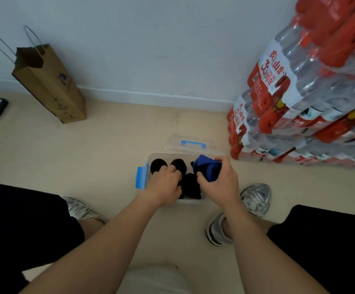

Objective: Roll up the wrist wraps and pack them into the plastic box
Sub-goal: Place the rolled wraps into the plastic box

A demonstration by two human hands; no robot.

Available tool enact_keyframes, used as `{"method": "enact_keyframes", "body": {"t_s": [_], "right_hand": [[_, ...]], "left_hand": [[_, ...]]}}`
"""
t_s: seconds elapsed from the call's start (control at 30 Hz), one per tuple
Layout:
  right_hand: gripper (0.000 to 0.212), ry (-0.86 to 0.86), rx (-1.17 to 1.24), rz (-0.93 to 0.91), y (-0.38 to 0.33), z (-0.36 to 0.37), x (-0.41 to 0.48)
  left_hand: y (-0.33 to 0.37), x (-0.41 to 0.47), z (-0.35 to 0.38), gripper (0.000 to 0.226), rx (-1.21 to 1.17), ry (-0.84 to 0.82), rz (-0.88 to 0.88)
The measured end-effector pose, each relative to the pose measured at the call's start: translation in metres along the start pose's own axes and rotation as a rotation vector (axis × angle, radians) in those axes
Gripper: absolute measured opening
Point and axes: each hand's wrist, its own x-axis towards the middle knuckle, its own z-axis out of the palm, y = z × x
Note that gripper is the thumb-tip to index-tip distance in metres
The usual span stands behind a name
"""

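A clear plastic box (151, 158) with a blue side latch (141, 177) sits on the floor between my feet. Several black rolled wrist wraps lie inside, two at the far left (158, 164) (179, 164) and one in the middle (190, 184). My right hand (221, 183) is shut on a blue rolled wrap (207, 169), held over the box's right side. My left hand (166, 183) reaches into the box's left half, its fingers curled on the black rolls; whether it grips one is hidden.
The box's clear lid (193, 145) with a blue handle lies just behind it. Stacked packs of water bottles (299, 102) rise on the right. A brown paper bag (49, 81) leans at the wall, back left. My shoes (255, 198) flank the box.
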Motion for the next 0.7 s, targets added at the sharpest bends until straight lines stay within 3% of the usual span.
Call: {"method": "enact_keyframes", "body": {"t_s": [0.1,0.33,0.4,0.57,0.7], "right_hand": [[0.062,-0.049,-0.117,-0.017,0.005,-0.002,0.0],[0.067,-0.037,-0.21,-0.084,0.004,0.011,0.003],[0.067,-0.022,-0.215,-0.109,0.006,0.013,0.004],[0.067,-0.012,-0.309,-0.239,0.011,0.017,0.01],[0.072,-0.132,-0.443,-0.26,0.008,0.025,0.012]], "left_hand": [[0.009,0.005,0.017,0.054,0.02,-0.101,-0.004],[0.01,0.026,0.021,0.09,0.111,-0.135,-0.044],[0.008,0.031,0.023,0.086,0.077,-0.163,-0.068],[0.007,0.042,0.022,0.049,-0.139,-0.207,-0.069],[-0.007,0.043,0.019,0.045,-0.118,-0.226,-0.034]]}}
